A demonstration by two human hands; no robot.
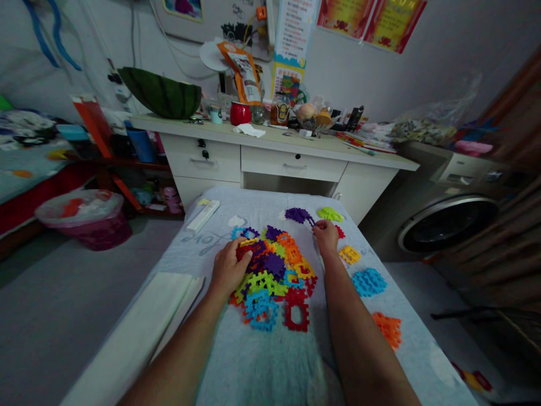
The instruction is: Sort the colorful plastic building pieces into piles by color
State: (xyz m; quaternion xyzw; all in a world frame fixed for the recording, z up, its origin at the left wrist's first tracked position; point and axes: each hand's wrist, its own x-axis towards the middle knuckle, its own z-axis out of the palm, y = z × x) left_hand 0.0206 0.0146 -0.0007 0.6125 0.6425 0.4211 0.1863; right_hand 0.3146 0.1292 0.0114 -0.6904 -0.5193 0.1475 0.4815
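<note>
A heap of flat plastic interlocking pieces (274,270) in purple, orange, green, blue and red lies on a small cloth-covered table (262,361). My left hand (228,268) rests on the left side of the heap, fingers curled over a red and yellow piece. My right hand (326,235) is at the heap's far right edge, its fingers pinched on a small dark piece next to a purple stack (297,215). Sorted stacks lie around: green (330,213), yellow (349,255), blue (369,282), orange (387,329).
A white remote (203,216) lies at the table's far left and a folded white sheet (139,332) along its left edge. Beyond stand a cluttered white desk (274,152) with half a watermelon (163,93), a washing machine (448,223) at the right and a pink bin (84,217) at the left.
</note>
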